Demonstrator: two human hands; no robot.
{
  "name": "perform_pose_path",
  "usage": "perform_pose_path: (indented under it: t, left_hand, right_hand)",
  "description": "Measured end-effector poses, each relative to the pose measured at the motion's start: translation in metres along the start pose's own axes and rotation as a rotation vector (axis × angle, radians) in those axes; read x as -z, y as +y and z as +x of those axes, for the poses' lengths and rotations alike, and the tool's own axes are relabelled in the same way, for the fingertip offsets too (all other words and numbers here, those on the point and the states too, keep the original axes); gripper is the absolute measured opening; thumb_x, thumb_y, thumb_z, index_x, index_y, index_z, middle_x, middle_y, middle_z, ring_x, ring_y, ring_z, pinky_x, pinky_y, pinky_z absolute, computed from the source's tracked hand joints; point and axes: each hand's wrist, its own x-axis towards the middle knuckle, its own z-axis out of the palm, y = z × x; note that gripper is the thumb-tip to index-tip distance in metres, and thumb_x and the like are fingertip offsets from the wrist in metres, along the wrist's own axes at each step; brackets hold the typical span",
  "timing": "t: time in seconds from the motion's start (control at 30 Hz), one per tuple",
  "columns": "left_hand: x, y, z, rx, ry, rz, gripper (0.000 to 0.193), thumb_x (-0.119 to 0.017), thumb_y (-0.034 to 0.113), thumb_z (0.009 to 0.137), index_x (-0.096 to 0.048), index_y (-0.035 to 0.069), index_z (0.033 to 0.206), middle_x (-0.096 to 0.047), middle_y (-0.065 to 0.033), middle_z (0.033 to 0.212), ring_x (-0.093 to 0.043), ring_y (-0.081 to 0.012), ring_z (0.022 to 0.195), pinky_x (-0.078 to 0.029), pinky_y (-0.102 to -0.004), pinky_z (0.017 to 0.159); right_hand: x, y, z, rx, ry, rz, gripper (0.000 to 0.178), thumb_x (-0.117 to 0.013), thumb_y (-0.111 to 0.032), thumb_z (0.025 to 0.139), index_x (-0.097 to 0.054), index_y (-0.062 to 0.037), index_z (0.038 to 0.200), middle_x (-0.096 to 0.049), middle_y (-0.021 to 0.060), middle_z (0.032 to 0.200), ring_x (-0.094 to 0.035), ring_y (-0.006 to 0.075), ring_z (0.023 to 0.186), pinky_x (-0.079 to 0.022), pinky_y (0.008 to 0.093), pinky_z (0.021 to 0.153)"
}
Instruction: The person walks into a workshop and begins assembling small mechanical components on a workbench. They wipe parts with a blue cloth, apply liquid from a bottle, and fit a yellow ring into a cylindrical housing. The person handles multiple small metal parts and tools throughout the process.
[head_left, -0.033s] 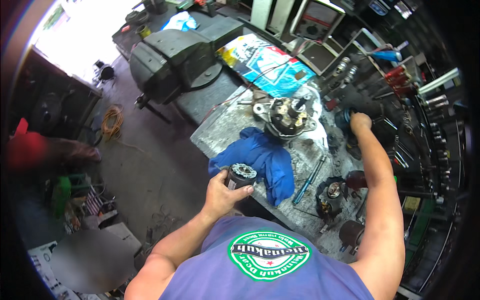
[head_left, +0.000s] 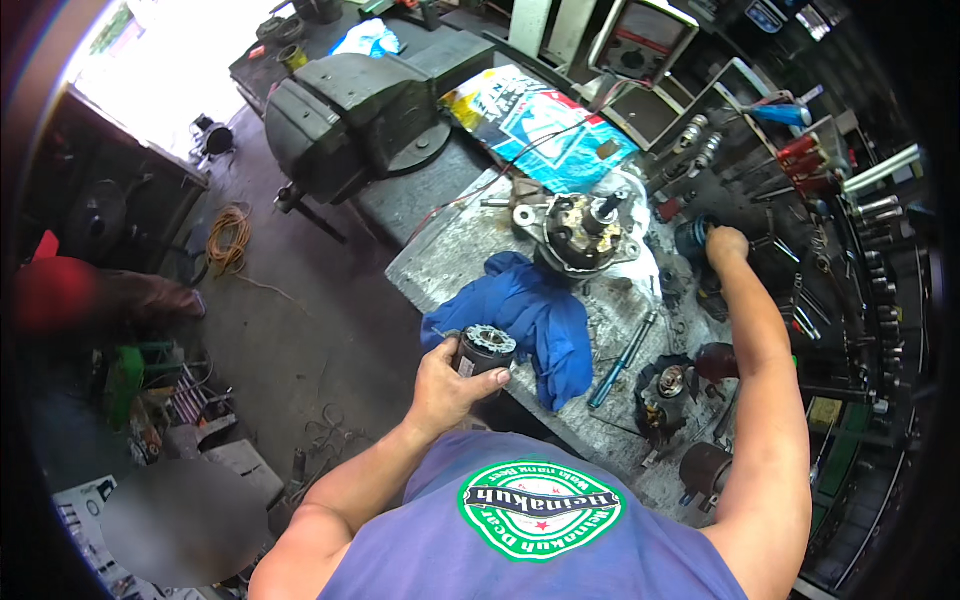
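Observation:
My left hand grips a dark cylindrical metal part with a pale toothed ring on its upper end, just off the bench's near edge. Fingers and thumb wrap round its sides. Across the bench my right hand reaches to a round dark blue container; its fingertips are hidden there, so I cannot make out what they hold. Between the hands lies a crumpled blue cloth. Behind the cloth stands a greasy metal housing with an upright shaft.
A large bench vise stands at the far left of the bench. A teal-handled tool lies beside the cloth. A dark motor-like part sits near my right forearm. Sockets and wrenches line the right side. An orange cable coil lies on the floor.
The whole view has shifted slightly, with bench items a few pixels to the right. Both hands keep nearly the same places, and my left hand still holds the cylindrical part.

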Motion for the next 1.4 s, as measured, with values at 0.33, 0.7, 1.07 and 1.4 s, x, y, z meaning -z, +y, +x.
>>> perform_pose_path:
  t: [0.33, 0.7, 1.07, 1.4]
  left_hand:
    - [-0.012, 0.007, -0.003, 0.056, 0.016, 0.115, 0.065, -0.1, 0.033, 0.081, -0.073, -0.004, 0.127, -0.08, -0.0103, 0.114, -0.074, -0.0162, 0.103, -0.06, -0.0349, 0.097]
    - [-0.033, -0.02, -0.012, -0.326, 0.073, 0.408, 0.081, -0.105, 0.012, 0.07, -0.063, -0.004, 0.138, -0.072, -0.0131, 0.132, -0.071, -0.0202, 0.12, -0.057, -0.037, 0.107]
    - [-0.102, -0.038, -0.039, -0.513, -0.264, -0.122, 0.103, -0.103, 0.003, 0.066, -0.053, 0.004, 0.156, -0.059, -0.0179, 0.157, -0.063, -0.0255, 0.138, -0.052, -0.0423, 0.119]
    - [-0.201, -0.039, -0.112, -0.004, -0.452, -0.755, 0.082, -0.09, 0.038, 0.09, -0.054, 0.004, 0.155, -0.064, -0.0181, 0.152, -0.06, -0.0361, 0.146, -0.048, -0.0491, 0.127]
  right_hand:
    - [0.02, 0.01, -0.011, 0.112, -0.032, -0.151, 0.033, -0.058, -0.016, 0.108, -0.076, -0.0073, 0.134, -0.081, 0.0169, 0.128, -0.081, 0.0312, 0.115, -0.066, 0.0422, 0.094]
    - [0.034, 0.01, -0.183, -0.084, 0.248, 1.511, 0.082, -0.078, -0.017, 0.098, -0.04, -0.0093, 0.17, -0.079, 0.0126, 0.097, -0.074, 0.0179, 0.076, -0.061, 0.0344, 0.07]
    - [0.0, -0.066, -0.421, 0.455, -0.325, 2.413, 0.084, -0.081, -0.02, 0.097, -0.038, -0.0107, 0.169, -0.074, 0.0162, 0.112, -0.072, 0.016, 0.081, -0.062, 0.0311, 0.073]
    - [-0.055, -0.034, -0.531, 0.583, -0.25, 2.598, 0.079, -0.075, -0.017, 0.101, -0.035, -0.0061, 0.169, -0.074, 0.0196, 0.117, -0.071, 0.015, 0.082, -0.061, 0.0317, 0.078]
